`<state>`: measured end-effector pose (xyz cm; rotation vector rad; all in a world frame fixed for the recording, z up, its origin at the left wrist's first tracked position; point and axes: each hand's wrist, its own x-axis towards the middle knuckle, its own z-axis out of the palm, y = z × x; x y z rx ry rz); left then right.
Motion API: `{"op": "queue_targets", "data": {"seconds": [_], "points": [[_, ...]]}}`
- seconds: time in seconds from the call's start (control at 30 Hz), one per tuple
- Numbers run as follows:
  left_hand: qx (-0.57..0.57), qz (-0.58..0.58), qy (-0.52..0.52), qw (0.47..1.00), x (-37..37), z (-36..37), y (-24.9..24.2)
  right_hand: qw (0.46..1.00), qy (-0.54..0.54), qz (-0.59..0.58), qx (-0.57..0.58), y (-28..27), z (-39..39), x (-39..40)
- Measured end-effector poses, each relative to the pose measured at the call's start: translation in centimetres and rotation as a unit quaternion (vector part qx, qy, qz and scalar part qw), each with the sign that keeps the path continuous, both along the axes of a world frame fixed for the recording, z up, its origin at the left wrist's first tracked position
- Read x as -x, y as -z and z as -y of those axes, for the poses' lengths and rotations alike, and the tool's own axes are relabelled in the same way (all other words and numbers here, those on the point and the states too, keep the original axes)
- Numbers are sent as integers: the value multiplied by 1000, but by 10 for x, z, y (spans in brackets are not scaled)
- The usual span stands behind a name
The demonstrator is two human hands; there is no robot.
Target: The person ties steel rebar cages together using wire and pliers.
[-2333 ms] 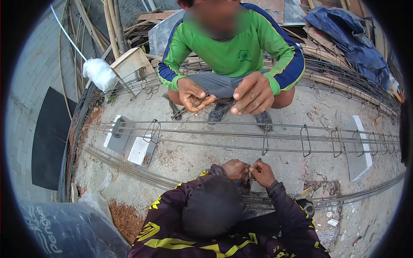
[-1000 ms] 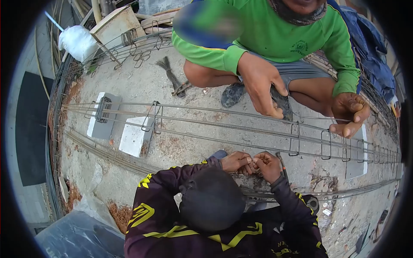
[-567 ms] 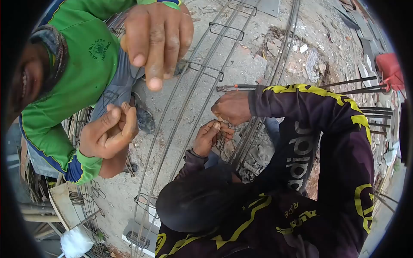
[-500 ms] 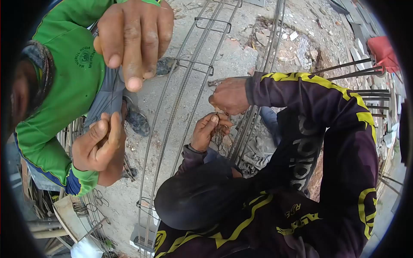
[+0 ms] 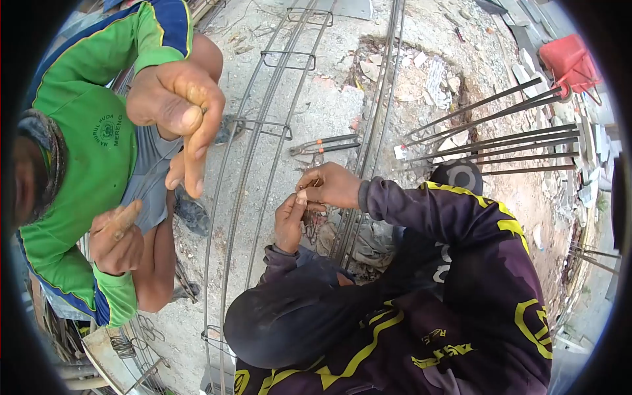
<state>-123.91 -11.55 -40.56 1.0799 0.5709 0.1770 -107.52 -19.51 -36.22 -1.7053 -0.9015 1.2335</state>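
Note:
My left hand [image 5: 174, 105], in a green cuff, is raised at the upper left. Its thumb presses on the index finger, where a small dark wire end shows; the other fingers point down. My right hand [image 5: 118, 240] is lower down, fingers curled and one stretched towards the left. A thin wire [image 5: 153, 179] seems to run faintly between them, over my grey shorts [image 5: 148, 164]. Right of my hands lies a long rebar cage [image 5: 253, 138] with bent stirrups. Across it, a person in a dark jersey holds both hands [image 5: 316, 197] together on something too small to name.
Long-handled pincers [image 5: 326, 145] with orange bands lie on the ground beyond the cage. Loose bars [image 5: 494, 148] project at the right, near a red wheelbarrow [image 5: 569, 62]. The co-worker's black cap [image 5: 283, 322] is close at bottom centre. Rubble [image 5: 421, 72] covers the ground above.
My hands have moved left and downward in view, and the left has turned over. The co-worker's right hand has left the pincers and joined the other hand. The whole view has shifted.

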Motion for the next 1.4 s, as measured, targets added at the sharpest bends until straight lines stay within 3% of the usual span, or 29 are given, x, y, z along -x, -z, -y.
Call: {"op": "queue_targets", "data": {"seconds": [0.07, 0.17, 0.3, 0.5, 0.6, 0.7, 0.83, 0.93, 0.97, 1.07, 1.1, 1.17, 1.27, 1.33, 1.37, 1.4], "points": [[-9, -11, 11, 1000, 4, 6, -4, 996, 59, -64, 35, 14, 8, 10], [-24, -7, -14, 1000, 9, 9, 4, 991, 16, 120, -54, 18, 9, 15], [-16, -2, 0, 1000, 13, 8, 5, 963, -102, 226, -109, 5, 7, -1], [-62, 36, 88, 994, -10, 1, -6, 926, -236, 293, -12, -37, 9, -39], [-17, 82, 97, 992, -30, 1, -5, 954, -192, 225, 37, -63, 11, -57], [49, 128, 103, 985, -39, 6, 5, 977, -122, 168, -41, -40, 22, -51], [138, 195, 139, 961, -34, 7, 23, 998, -44, -26, 23, -30, 19, -38], [131, 165, 181, 961, -25, 7, 6, 998, -56, -17, 20, -35, 3, -36], [138, 139, 188, 962, -15, 10, 5, 996, -28, -85, -6, -23, -6, -37], [146, 63, 207, 965, 24, 9, 14, 980, -110, -137, 92, -25, -21, -37], [141, 41, 205, 968, 42, 6, 19, 967, -188, -94, 142, -28, -27, -35], [139, 11, 130, 982, 82, 8, 17, 914, -336, -21, 224, -12, -38, -27], [128, -31, -103, 986, 155, 24, 1, 864, -432, 32, 255, 0, -56, -7], [113, -77, -266, 954, 191, 42, -25, 876, -450, 72, 154, 29, -58, 3], [110, -72, -411, 902, 204, 55, -40, 872, -465, 81, 132, 39, -60, 9], [38, -137, -482, 865, 221, 64, -54, 870, -472, 88, 117, 48, -59, 13]]}}
